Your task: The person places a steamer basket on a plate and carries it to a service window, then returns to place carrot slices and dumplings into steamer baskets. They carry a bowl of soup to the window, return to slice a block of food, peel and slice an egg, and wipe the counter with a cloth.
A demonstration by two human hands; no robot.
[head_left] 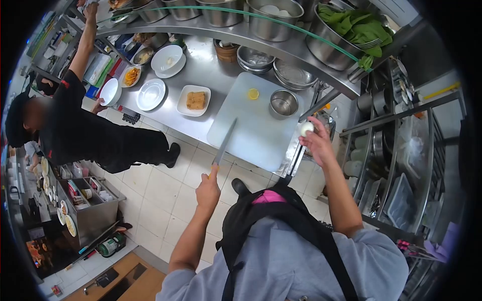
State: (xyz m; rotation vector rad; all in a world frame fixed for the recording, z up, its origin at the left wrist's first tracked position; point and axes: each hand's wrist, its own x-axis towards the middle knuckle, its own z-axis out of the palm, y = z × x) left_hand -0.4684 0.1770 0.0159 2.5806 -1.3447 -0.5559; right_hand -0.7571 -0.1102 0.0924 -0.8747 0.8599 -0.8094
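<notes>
My left hand (208,191) is wrapped round the yellow handle of a long kitchen knife (228,138), its blade pointing forward over the left side of the white cutting board (251,135). Past the board's right edge, my right hand (319,143) holds a white egg (306,129) in its fingertips. A small steel bowl (284,104) stands on the board, near the egg. A cut piece of lemon (253,94) lies towards the board's far side. Left of the board, a square white dish (181,104) bears a browned block of food (196,100).
A co-worker in black (95,130) stands at left, one hand at a white bowl (110,92). An overhead shelf (211,31) carries steel pots and leafy greens (356,30). Plates (150,95) line the counter. Wire racks (381,165) stand at right.
</notes>
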